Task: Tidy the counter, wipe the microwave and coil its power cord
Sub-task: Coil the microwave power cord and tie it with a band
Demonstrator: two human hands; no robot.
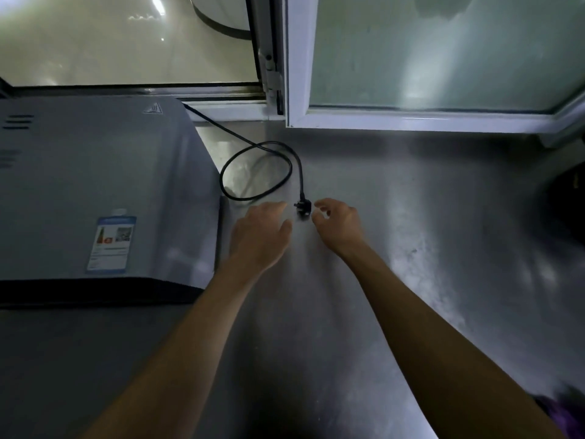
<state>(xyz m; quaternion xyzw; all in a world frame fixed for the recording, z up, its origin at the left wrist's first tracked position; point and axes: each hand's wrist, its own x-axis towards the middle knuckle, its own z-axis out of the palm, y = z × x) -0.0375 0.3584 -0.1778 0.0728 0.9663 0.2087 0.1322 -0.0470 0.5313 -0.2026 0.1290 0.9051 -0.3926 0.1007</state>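
Note:
A grey microwave (95, 191) stands on the steel counter (411, 232) at the left, seen from above. Its black power cord (286, 160) runs from behind the microwave and lies in one loose loop on the counter. The cord ends in a black plug (303, 209) that rests on the counter. My left hand (259, 236) hovers just left of the plug, fingers apart, holding nothing. Just right of the plug is my right hand (340, 223), fingers curled loosely and empty. Neither hand touches the plug.
A white-framed window (297, 74) swings inward over the back of the counter, its frosted pane at the right. A dark object (566, 201) sits at the right edge. Purple cloth (563, 413) shows at the bottom right corner.

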